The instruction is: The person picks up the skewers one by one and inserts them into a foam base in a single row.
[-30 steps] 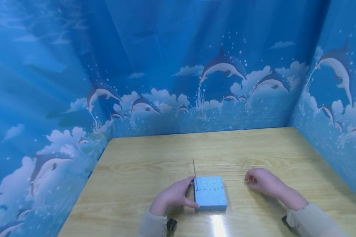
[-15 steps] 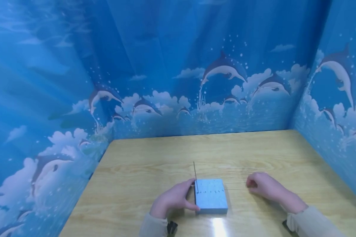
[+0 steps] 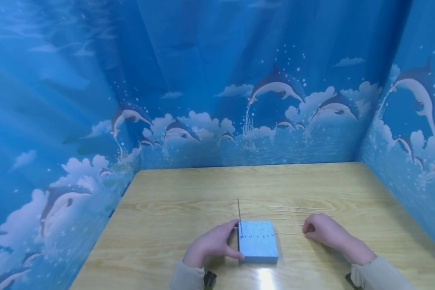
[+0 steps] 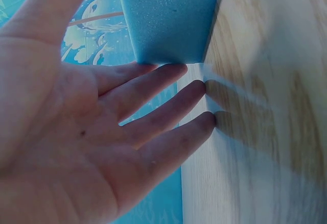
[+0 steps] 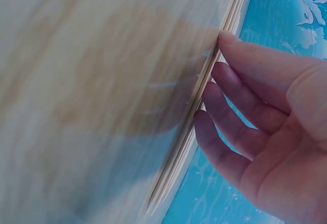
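A square light-blue foam block (image 3: 259, 249) with a row of small dark holes lies on the table. A thin stick (image 3: 239, 211) stands upright in it at the row's left end. My left hand (image 3: 214, 243) holds the block's left side, thumb at the near corner and a finger at the far one; its other fingers (image 4: 173, 137) stay extended. Right of the block, several thin wooden sticks (image 3: 290, 219) lie roughly parallel. My right hand (image 3: 326, 231) is at the nearest stick (image 3: 289, 233), its thumb and bent fingers (image 5: 219, 145) right at the sticks; I cannot tell whether it pinches one.
The wood-grain table (image 3: 166, 209) ends at the back and sides against a blue curtain (image 3: 203, 80) printed with dolphins. Bright glare (image 3: 265, 278) shows on the tabletop in front of the block.
My right hand has come slightly nearer to me, from among the sticks to the nearest one. The left hand and the block stay put, while the head view tilts a little.
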Tool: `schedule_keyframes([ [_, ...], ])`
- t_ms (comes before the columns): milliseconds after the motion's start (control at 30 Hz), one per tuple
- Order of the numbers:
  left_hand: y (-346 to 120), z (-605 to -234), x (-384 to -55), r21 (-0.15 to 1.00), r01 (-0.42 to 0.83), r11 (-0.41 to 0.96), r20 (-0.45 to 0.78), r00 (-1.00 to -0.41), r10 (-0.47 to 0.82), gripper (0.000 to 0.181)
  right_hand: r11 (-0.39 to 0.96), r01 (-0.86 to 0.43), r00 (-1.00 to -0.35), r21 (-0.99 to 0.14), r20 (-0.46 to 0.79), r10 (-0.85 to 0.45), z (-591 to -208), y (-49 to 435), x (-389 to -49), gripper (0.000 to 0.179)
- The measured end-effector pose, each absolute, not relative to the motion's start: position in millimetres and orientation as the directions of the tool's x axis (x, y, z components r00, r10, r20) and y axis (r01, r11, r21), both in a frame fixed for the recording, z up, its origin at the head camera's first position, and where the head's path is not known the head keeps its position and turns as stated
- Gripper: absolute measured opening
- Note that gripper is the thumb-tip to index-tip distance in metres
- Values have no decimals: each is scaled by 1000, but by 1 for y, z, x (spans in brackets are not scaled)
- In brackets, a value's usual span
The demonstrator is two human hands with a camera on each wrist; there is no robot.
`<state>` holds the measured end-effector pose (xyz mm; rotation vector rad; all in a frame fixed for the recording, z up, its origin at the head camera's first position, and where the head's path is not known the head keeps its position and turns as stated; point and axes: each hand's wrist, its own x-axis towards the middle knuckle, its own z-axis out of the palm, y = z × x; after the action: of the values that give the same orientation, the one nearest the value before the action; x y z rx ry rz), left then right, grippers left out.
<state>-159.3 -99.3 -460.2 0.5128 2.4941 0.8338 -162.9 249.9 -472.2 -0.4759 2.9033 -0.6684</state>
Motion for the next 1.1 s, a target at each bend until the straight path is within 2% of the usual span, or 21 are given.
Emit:
schedule_keyframes([
  [300, -100, -458, -159, 631, 208, 747, -296, -826, 480, 114, 846, -304, -936, -438, -30, -352, -471, 249, -161, 16],
  [500, -99, -460, -159, 634, 199, 747, -303, -826, 476, 114, 888, -266, -949, -374, -63, -310, -466, 249, -159, 15],
  [833, -101, -460, -160, 630, 208, 748, -297, -826, 480, 114, 869, -358, -931, -342, 58, -361, -451, 260, -158, 14],
  [1100, -99, -459, -160, 633, 202, 747, -300, -826, 477, 115, 831, -382, -923, -404, 114, -368, -441, 261, -159, 10],
])
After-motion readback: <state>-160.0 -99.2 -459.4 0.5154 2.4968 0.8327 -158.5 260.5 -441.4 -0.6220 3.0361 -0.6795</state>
